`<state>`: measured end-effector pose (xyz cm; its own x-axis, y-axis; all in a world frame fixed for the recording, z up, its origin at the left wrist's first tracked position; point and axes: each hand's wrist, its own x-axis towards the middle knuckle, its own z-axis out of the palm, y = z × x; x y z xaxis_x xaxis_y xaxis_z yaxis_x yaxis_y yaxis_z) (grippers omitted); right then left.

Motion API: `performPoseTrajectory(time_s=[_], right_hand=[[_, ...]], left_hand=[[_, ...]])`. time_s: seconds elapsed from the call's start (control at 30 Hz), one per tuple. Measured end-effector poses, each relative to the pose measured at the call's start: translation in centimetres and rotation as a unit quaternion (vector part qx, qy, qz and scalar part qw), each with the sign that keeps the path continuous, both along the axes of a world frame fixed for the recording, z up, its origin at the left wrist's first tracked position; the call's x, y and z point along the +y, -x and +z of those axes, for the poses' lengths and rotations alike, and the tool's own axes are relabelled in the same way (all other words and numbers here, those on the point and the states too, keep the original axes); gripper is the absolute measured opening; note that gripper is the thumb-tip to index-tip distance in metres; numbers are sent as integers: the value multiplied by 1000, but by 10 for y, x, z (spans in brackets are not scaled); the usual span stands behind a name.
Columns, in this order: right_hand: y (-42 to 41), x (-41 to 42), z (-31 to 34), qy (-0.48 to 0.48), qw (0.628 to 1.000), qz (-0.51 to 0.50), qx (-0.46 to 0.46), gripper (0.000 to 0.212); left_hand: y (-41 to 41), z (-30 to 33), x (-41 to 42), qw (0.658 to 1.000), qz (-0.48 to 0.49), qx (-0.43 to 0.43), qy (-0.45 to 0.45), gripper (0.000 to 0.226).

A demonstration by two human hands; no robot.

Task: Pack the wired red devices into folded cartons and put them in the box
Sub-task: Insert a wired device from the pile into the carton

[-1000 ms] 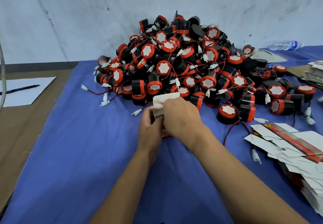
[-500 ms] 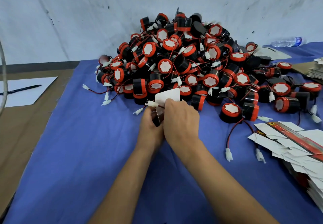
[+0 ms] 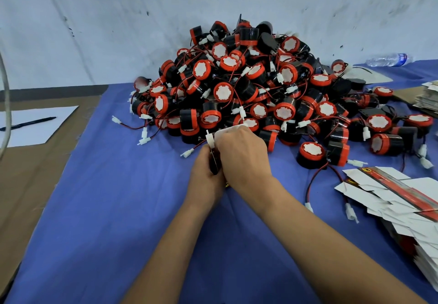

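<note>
1. No text, number or brand name can be read anywhere.
2. The flat cartons (image 3: 388, 194) stacked at the bench's right edge carry a small yellow emblem with a dark figure beside a red stripe; it is too small to make out.
3. The water bottle (image 3: 388, 59) at the far right corner has a blue label, its print blurred.

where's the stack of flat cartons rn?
Head view, lower right: flat cartons lie on the blue cloth, right of the right hand, just below the device pile.
</note>
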<state>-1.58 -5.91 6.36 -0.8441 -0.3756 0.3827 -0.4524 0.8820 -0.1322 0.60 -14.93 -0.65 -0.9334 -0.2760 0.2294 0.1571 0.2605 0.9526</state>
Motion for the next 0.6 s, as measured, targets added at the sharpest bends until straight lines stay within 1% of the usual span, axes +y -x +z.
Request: performPoseTrajectory(time_s=[0.07,0.1,0.13,0.2,0.23,0.27,0.3,0.33,0.4,0.43,0.5,0.57,0.6], right_hand=[[2,-4,0,-15,1000,5,-10,21],[3,-5,0,-29,999,13,-23,20],[5,-5,0,-34,998,24,-44,19],[7,-2,0,-33,994,53,-95,16],[9,0,1,-36,990,59,-124,10],[9,2,2,-39,986,66,-149,10],[8,4,4,-33,981,75,-176,19],[8,5,7,-4,972,81,-218,28],[10,6,9,95,956,82,-267,44],[10,4,8,119,955,66,-263,49],[11,-2,1,137,963,10,-233,57],[9,-9,-4,180,961,-43,-207,64],[9,-12,-7,198,960,-53,-190,61]], left_hand=[[1,1,-3,999,-11,0,34,32],[1,0,-4,999,-15,0,35,31],[0,2,-4,1000,-16,-4,23,28],[-2,4,-3,1000,-13,-12,-8,31],[-2,4,-2,1000,-13,-12,-6,31],[-2,5,-1,1000,-16,-11,-13,28],[-3,4,-1,1000,-16,-8,-19,26],[-3,6,0,999,-15,-9,-44,25],[-2,6,0,999,-16,0,-41,25],[-2,5,0,1000,-18,5,-11,23],[-2,4,0,1000,-27,9,7,18],[-4,4,1,999,-39,11,-23,19],[-3,4,1,998,-40,5,-46,22]])
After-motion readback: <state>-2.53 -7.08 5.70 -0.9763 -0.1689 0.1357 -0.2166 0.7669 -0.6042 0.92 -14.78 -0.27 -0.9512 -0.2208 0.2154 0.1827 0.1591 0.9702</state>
